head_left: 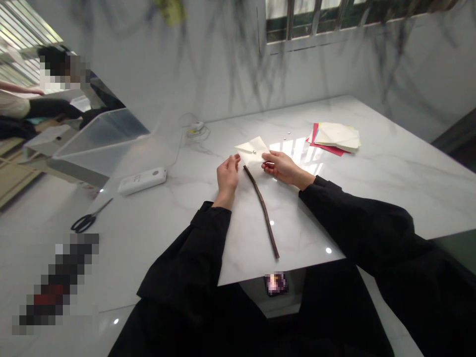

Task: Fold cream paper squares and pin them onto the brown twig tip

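A cream paper pinwheel, folded into pointed flaps with a small shiny bead-like piece at its centre, is held just above the table. My right hand pinches its right edge between thumb and fingers. At the lower left edge, my left hand is closed with its fingertips against the paper; the exact grip there is partly hidden. A thin brown stick lies below the paper between my forearms, its top end close to the pinwheel. Two tiny shiny bits rest on the table beyond my right hand.
A stack of coloured paper lies at the right back of the marble-patterned table. To the left are a white power strip, black scissors, a thin cable and a clear plastic bin. Another person sits beyond.
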Demonstrator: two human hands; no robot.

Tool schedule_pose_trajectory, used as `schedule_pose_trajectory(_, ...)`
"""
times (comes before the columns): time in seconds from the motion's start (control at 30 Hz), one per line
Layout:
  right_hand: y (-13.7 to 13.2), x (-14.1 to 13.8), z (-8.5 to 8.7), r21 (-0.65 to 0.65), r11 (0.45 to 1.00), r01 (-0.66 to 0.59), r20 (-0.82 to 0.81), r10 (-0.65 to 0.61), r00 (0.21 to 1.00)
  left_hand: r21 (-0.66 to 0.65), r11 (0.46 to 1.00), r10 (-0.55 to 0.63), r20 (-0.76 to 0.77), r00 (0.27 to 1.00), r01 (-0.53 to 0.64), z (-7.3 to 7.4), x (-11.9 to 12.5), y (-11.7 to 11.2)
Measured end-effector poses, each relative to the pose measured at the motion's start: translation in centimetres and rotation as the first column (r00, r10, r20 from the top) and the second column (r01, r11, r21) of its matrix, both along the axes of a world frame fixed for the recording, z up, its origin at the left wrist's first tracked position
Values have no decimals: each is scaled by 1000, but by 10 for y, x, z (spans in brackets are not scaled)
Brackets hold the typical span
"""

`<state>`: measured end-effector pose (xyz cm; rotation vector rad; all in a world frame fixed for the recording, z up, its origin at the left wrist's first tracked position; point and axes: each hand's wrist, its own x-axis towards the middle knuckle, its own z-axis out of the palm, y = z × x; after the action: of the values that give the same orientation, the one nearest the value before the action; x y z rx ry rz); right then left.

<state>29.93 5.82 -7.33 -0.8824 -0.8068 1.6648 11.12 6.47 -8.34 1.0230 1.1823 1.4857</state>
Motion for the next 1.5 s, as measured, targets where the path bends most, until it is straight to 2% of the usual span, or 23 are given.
schedule_pose_trajectory(0.1, 0, -1, -2, 52, 999, -14, 46, 12, 999, -43, 989, -133, 128, 983, 139, 10, 2, -5)
schedule_pose_trajectory(0.2, -1, -1, -3, 83, 996, -32, 85, 25, 996, -53, 965, -245, 161, 956, 257, 16, 5, -13)
schedule_pose_trajectory(0.37, 1, -4, -10, 167, 985, -38, 223, 0, 975, -44, 961, -263, 139, 955, 271, 13, 7, -17)
schedule_pose_trajectory(0.47, -1, -6, -15, 266, 964, -26, 396, -85, 914, -36, 965, -253, 140, 957, 260, 10, 5, -16)
schedule_pose_trajectory(0.53, -4, -6, -15, 379, 925, 20, 509, -226, 831, -31, 968, -243, 128, 961, 249, 9, 5, -16)
schedule_pose_trajectory(0.63, -11, -4, -8, 569, 819, 74, 551, -446, 705, -25, 973, -226, 107, 968, 230, 8, 6, -15)
schedule_pose_trajectory(0.73, -18, -2, 3, 650, 759, 25, 555, -498, 667, -24, 975, -221, 70, 973, 223, 7, 7, -16)
schedule_pose_trajectory(0.83, -20, -2, 8, 657, 752, -62, 582, -453, 676, -9, 970, -242, 30, 970, 243, 7, 10, -18)
schedule_pose_trajectory(1.0, -17, -4, 3, 653, 746, -127, 620, -431, 655, 8, 962, -272, 8, 962, 272, 9, 12, -21)
schedule_pose_trajectory(1.17, -14, -3, -1, 664, 736, -130, 619, -443, 649, 39, 967, -250, -25, 968, 251, 6, 11, -20)
schedule_pose_trajectory(1.5, -12, -2, -3, 640, 757, -127, 613, -404, 679, 72, 982, -164, -137, 977, 175, 3, 8, -16)
